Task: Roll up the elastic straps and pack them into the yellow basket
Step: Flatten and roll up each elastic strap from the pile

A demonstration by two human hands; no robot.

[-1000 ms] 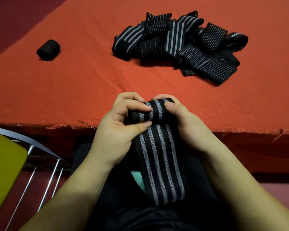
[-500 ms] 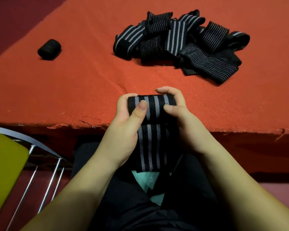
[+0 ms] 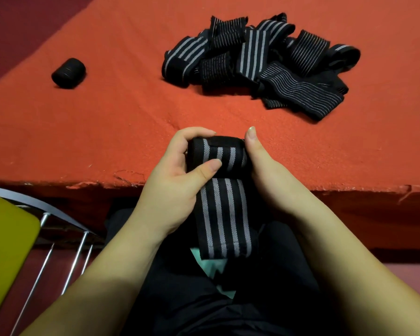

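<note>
Elastic strap (image 3: pixel 222 190), half rolled, is gripped at each end of its roll by both hands (image 3: pixel 230 166) so the coil is kept tight above the surface (image 3: pixel 107 122).

You have a single view here, from the camera worn on your head, looking forward and steeply down. It sits close over your left hand (image 3: pixel 177 187) and right hand (image 3: pixel 267 180), which fill the middle of the frame with your forearms running out at the bottom edge. Beyond your hands the view takes in the orange table (image 3: pixel 107 117); the wide lens bends its edge. No second view shares anything.
</note>
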